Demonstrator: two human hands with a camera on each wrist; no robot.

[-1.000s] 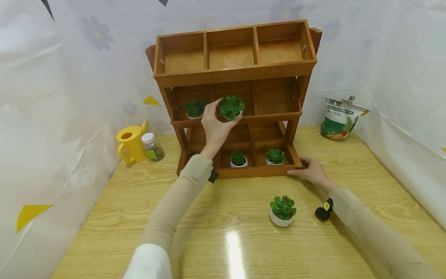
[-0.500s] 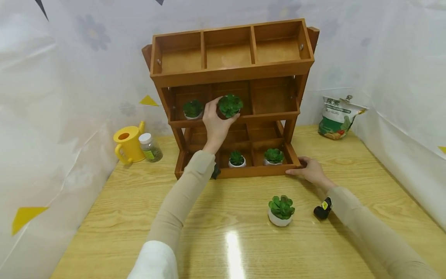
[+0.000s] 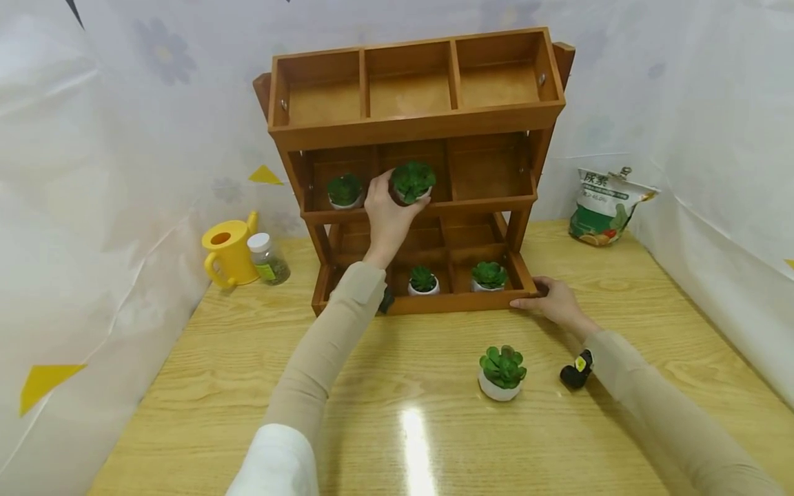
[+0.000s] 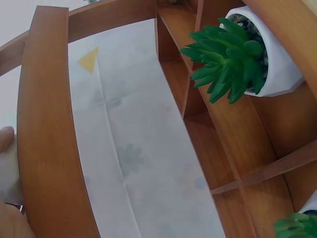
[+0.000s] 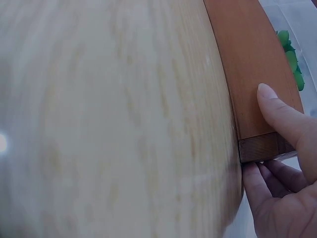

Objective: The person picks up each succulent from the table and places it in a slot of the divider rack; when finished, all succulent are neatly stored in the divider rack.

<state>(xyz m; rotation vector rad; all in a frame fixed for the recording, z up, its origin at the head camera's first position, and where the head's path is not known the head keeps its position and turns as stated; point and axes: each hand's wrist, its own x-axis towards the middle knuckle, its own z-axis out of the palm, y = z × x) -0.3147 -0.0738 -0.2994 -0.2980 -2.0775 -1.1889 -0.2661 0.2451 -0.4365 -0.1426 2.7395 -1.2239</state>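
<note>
My left hand (image 3: pixel 391 215) grips a small potted succulent (image 3: pixel 413 180) by its white pot, at the middle compartment of the middle tier of a brown wooden plant stand (image 3: pixel 417 122). Whether the pot touches the compartment floor is hidden. My right hand (image 3: pixel 555 303) holds the right front corner of the bottom tier; in the right wrist view its thumb (image 5: pixel 280 111) lies on the front board and the fingers reach round the end. Another potted succulent (image 3: pixel 344 191) sits in the middle tier's left compartment. Two more, a spiky one (image 3: pixel 424 282) and a rosette (image 3: pixel 489 276), stand in the bottom tier.
One potted succulent (image 3: pixel 502 373) stands on the wooden table (image 3: pixel 248 386) in front of the stand. To the left are a yellow watering can (image 3: pixel 231 252) and a white-capped jar (image 3: pixel 269 260). A clipped green-and-white bag (image 3: pixel 609 208) leans at the back right.
My left hand has shifted the succulent slightly inward over the middle compartment, and more of its white pot shows. My right hand keeps its hold on the corner. The head view has moved a little.
</note>
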